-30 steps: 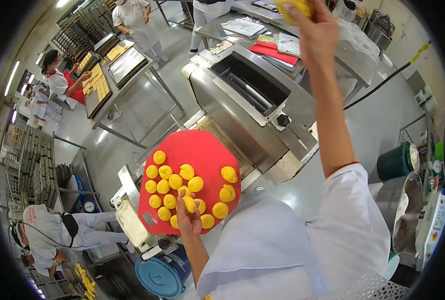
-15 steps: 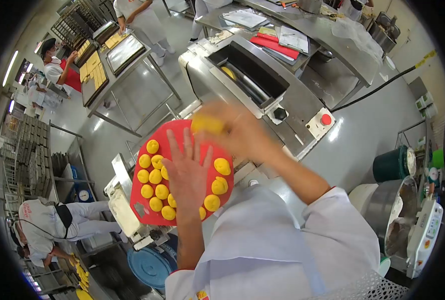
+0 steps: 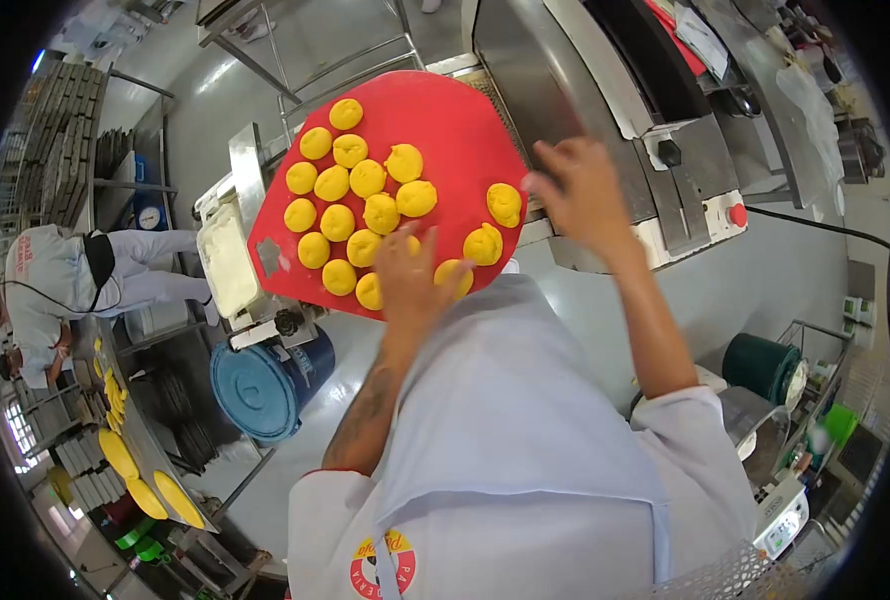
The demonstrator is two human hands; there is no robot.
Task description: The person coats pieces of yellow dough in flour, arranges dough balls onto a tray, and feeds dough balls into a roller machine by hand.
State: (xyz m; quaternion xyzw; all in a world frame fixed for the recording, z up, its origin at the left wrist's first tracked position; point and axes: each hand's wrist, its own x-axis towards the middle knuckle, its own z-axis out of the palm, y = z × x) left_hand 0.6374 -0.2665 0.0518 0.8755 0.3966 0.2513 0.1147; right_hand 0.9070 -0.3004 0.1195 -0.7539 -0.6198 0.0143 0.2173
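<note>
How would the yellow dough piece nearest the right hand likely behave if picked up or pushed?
The dough piece would probably dent under a grip, as its creased surface looks soft. Pushed, it seems likelier to squash or drag than roll, being squat and uneven on the red board.

Yellow dough balls (image 3: 368,178): nineteen in view, sixteen in wider group, three in row along right edge; a few partly covered by fingers, so exact total uncertain; red board (image 3: 445,130): one; bare hands: two, one left hand (image 3: 412,285), one right hand (image 3: 583,195); black knobs (image 3: 669,152): two; red button (image 3: 737,215): one; blue bin (image 3: 255,393): one; dark green bin (image 3: 760,365): one; large flat yellow pieces (image 3: 118,455): three; round dial (image 3: 149,217): one; round badge on apron (image 3: 383,566): one.
</note>
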